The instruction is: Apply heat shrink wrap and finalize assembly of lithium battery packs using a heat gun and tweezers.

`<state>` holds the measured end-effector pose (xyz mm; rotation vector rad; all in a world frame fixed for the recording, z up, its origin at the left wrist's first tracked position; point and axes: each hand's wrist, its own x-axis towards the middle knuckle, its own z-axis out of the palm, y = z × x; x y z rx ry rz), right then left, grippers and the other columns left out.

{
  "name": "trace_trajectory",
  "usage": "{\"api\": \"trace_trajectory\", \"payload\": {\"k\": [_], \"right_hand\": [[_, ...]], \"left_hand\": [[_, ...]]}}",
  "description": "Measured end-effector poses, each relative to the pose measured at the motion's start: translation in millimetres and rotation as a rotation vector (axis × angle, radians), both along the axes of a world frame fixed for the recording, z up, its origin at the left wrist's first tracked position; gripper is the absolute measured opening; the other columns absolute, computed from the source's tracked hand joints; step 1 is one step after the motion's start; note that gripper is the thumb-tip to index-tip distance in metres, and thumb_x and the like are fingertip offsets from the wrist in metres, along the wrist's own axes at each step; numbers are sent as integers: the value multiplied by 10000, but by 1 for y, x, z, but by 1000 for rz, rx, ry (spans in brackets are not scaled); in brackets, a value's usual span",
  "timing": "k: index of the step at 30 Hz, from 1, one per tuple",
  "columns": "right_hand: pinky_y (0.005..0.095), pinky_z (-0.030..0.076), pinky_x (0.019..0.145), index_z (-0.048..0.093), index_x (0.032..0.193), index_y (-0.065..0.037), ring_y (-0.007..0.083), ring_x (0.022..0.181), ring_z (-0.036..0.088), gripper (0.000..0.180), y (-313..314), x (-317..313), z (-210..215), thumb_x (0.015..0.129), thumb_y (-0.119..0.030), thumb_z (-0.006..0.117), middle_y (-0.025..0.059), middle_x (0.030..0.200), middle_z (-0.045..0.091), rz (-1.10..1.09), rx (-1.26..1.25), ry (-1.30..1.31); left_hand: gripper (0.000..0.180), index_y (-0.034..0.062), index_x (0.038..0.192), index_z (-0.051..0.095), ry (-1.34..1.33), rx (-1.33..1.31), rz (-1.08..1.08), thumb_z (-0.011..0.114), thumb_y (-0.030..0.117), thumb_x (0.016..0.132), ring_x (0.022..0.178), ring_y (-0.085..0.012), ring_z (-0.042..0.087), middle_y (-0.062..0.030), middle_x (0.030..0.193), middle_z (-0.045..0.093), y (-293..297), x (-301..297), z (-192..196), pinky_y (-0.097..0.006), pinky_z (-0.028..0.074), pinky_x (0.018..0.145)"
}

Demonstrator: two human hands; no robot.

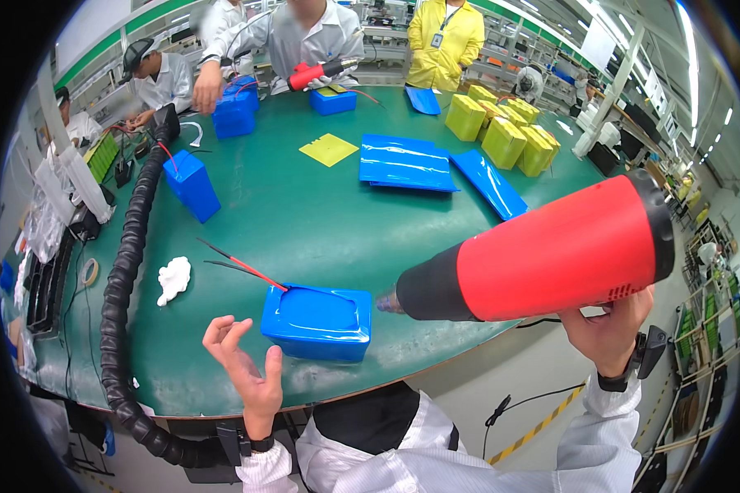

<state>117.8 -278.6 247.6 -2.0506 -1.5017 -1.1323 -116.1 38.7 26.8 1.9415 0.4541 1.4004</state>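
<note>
Blue pack (316,329) beside left fingers (233,338)

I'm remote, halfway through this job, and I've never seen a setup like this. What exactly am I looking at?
There is no robot here: you see a person's own two bare hands. The single picture comes from a wide fisheye camera on their head, looking down, so straight edges bend.

The right hand holds a red and black heat gun, its nozzle pointing toward a blue pack with red and black wires. The left hand is open beside that pack.

Farther back on the green table lie flat blue sheets and yellow packs. A black ribbed hose curves along the left.
</note>
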Motion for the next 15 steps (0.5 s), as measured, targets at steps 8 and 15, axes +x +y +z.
{"api": "trace_trajectory", "payload": {"k": [8, 15], "right_hand": [[301, 529, 605, 660, 1099, 1, 233, 669, 720, 496, 6, 10, 0, 692, -117, 916, 102, 909, 738, -6, -48, -8], [376, 477, 585, 659, 1134, -35, 275, 652, 643, 596, 21, 16, 3, 641, -225, 935, 80, 859, 673, -38, -29, -114]], "left_hand": [[493, 57, 1307, 556, -4, -20, 3, 695, 111, 836, 1275, -321, 389, -167, 1391, 380, -1, 1, -3, -479, 300, 1125], [488, 52, 1309, 556, 11, -28, 9, 670, 101, 837, 1271, -320, 386, -168, 1388, 381, 1, -2, -6, -478, 298, 1125]]}}
